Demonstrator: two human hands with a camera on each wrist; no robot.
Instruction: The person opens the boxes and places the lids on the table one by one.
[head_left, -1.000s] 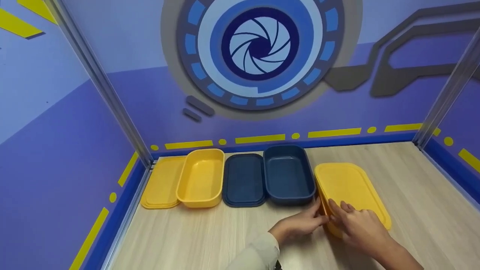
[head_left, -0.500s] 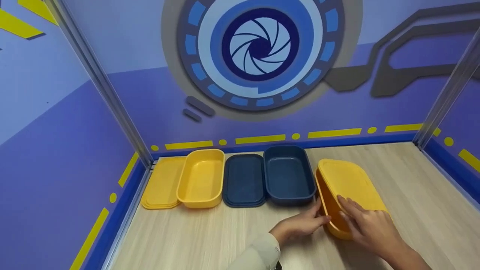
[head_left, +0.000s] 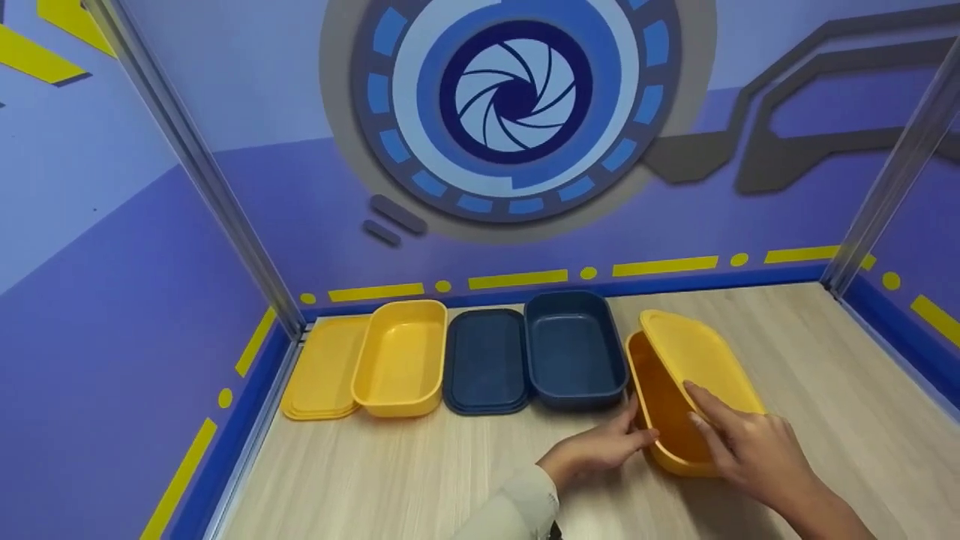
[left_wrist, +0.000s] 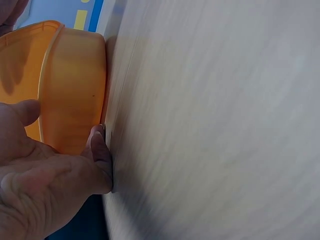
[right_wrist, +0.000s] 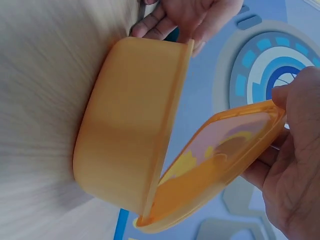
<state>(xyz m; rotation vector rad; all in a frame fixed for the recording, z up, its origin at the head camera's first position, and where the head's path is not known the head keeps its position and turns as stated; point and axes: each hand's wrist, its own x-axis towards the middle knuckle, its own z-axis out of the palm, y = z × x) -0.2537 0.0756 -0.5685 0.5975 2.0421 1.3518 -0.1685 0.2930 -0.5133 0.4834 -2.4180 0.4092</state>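
At the right of the table stands a yellow food container (head_left: 686,468), with its yellow lid (head_left: 697,352) tilted up on the left side. My right hand (head_left: 765,454) pinches the raised edge of the lid. In the right wrist view the thumb lies on top of the lid (right_wrist: 217,167) and the fingers go beneath it; the lid's far edge still meets the container's rim. My left hand (head_left: 600,448) grips the container's left wall. The left wrist view shows the thumb over the rim and fingers low against the container (left_wrist: 75,85), by the tabletop.
Left of my hands, in a row, are a dark blue container (head_left: 577,397), a dark blue lid (head_left: 487,360), an open yellow container (head_left: 401,409) and another yellow lid (head_left: 326,367). Patterned wall panels (head_left: 255,202) close off the back and sides of the table (head_left: 420,480).
The yellow lid lay over the container and has been lifted along its left edge, opening a widening gap. My right hand moved rightward with it. The left hand stayed on the container.
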